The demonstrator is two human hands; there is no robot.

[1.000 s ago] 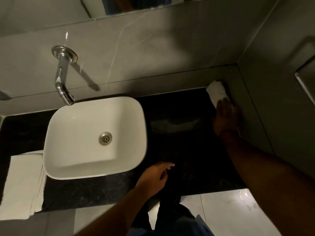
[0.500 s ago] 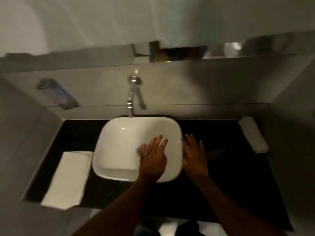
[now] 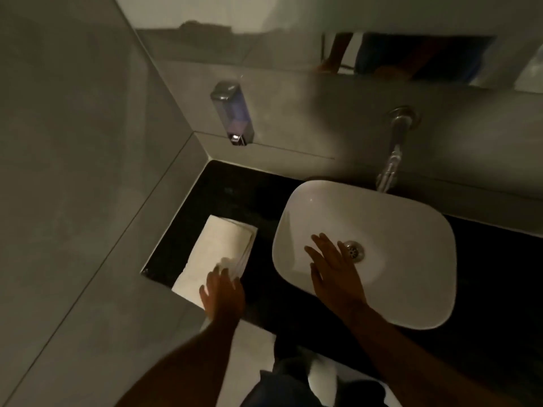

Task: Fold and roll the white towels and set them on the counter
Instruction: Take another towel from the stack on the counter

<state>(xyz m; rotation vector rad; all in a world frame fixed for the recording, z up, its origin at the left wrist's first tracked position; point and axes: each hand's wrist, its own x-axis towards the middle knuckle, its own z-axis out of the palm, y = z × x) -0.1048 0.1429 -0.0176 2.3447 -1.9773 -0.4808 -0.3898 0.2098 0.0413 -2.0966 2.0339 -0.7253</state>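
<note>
I've got the left hand down at the near end of the folded white towel, fingers spread and resting on the cloth; it looks like no grip, though the blur makes that hard to call. The towel lies flat on the black counter, tucked left of the white basin. The right hand hangs over the basin, fingers splayed wide, empty, beside the drain.

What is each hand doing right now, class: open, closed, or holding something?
Left hand: open, fingers on the folded white towel, no grasp seen.
Right hand: open, empty, over the basin.
</note>
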